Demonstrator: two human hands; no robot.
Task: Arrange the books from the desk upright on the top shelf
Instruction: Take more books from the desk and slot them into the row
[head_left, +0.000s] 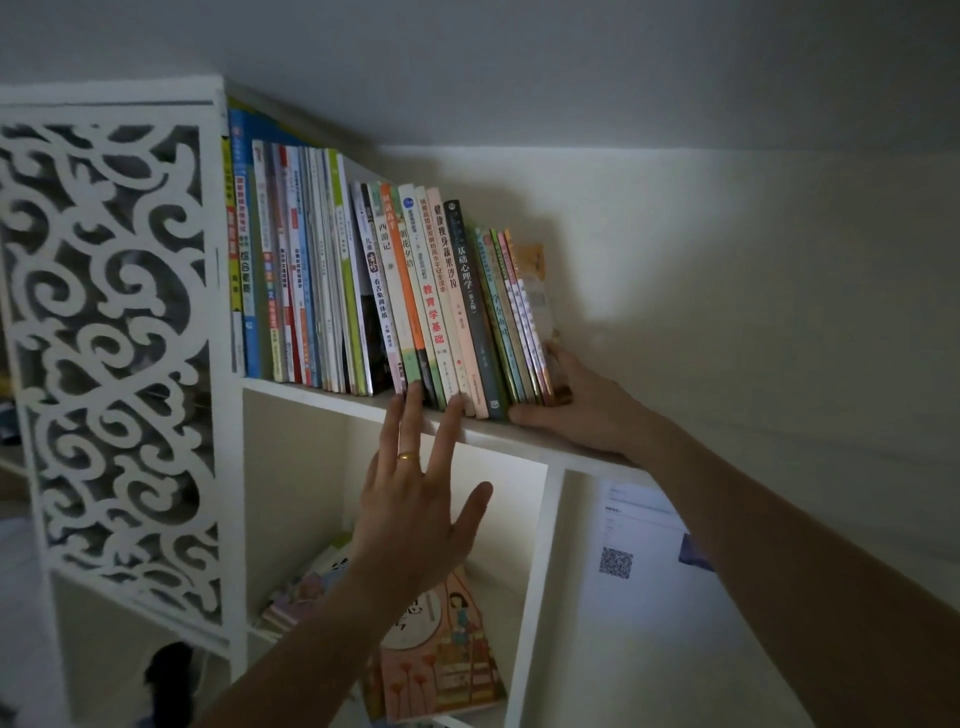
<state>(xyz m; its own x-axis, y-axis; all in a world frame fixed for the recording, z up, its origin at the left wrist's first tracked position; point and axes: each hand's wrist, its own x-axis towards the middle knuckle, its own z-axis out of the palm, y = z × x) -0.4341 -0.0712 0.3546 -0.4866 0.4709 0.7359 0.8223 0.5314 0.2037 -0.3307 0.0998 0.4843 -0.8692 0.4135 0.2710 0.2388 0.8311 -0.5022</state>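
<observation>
Your white bookcase (234, 260) fills the left of the view, and its top shelf (519, 431) already carries a long row of books (363, 291) standing on their bottom edges, spines facing you. The long axis of each book runs up and down, but the right half of the row leans: the tops tip toward the left, so the far end is not truly upright. No tabletop shows here, so you cannot tell whether more books wait there.

Your right hand (576, 410) is the nearer one to the loose end. It cups the last thin books (524, 322) at the right end of the row, thumb along the shelf edge in front of their spines, fingers wrapped behind the outermost cover and mostly hidden.

Your left hand (415, 504) reaches up from below with fingers (413, 410) straight and spread wide, holding nothing; two fingertips touch the bottoms of the spines in the middle of the row, just above the shelf edge.

The coming move likely turns on that lean: the row's end lies right against your right palm, so squaring it up would mean pressing leftward from there while the left hand steadies the spines. A gold ring (407, 457) sits on the left hand.
</observation>
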